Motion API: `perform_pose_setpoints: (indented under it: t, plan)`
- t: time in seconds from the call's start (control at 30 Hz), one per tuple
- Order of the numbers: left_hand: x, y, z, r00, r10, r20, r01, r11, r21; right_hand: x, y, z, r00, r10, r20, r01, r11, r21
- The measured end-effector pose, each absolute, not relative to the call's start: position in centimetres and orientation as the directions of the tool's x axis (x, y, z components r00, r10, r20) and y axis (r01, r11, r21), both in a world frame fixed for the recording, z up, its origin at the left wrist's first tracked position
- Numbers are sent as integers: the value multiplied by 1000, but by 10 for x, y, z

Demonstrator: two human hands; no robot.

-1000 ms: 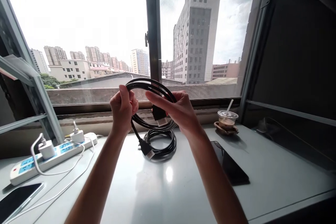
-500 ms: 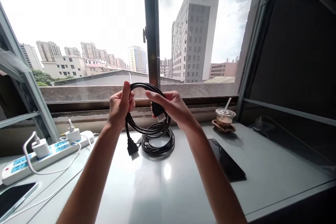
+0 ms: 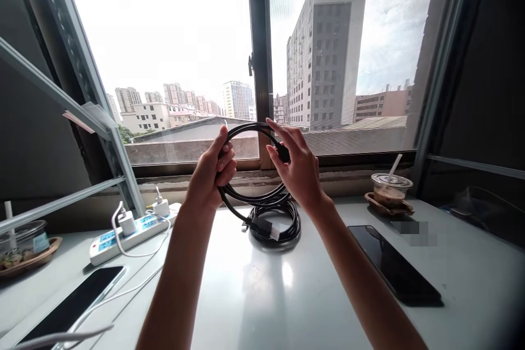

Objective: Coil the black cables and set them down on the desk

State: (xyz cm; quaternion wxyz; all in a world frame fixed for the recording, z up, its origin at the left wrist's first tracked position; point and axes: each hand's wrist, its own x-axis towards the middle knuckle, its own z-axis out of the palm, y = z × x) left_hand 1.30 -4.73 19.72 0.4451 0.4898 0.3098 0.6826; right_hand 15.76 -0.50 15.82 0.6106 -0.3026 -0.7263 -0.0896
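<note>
A coiled black cable (image 3: 254, 197) is held up above the white table (image 3: 262, 295). My left hand (image 3: 211, 172) is closed round the left side of the loops. At the right side of the coil, my right hand (image 3: 297, 167) has its thumb and fingers apart around a black connector (image 3: 283, 152), which lies between them against the loops. The other connector (image 3: 264, 228) hangs at the lower end of the held cable. Behind and below it, a second black coil (image 3: 293, 224) rests on the table.
A white power strip (image 3: 141, 232) with plugs and white cords stands left, near a phone (image 3: 74, 306). A dark tablet (image 3: 394, 265) lies right, with a drink cup (image 3: 389, 191) behind it. Another cup (image 3: 24, 240) sits far left. Metal frames and a window stand behind.
The view has turned left, so the scene sits further right. My right hand's fingers have spread and moved to the coil's upper right. The hanging connector has swung rightward, across the second coil.
</note>
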Motion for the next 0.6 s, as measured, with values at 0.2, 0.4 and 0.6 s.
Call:
perform_pose_setpoints:
  t: [0.2,0.4,0.6]
  plan:
    - [17,-35,192,19,950,313,-417,-277,866,161,23,147,-24,425,905,618,718,-321]
    - [28,-31,186,56,954,296,-251,-273,929,163,51,132,-24,612,790,549,669,-502]
    - [18,-21,176,-139,931,336,225,-301,927,173,46,140,63,610,790,567,629,-531]
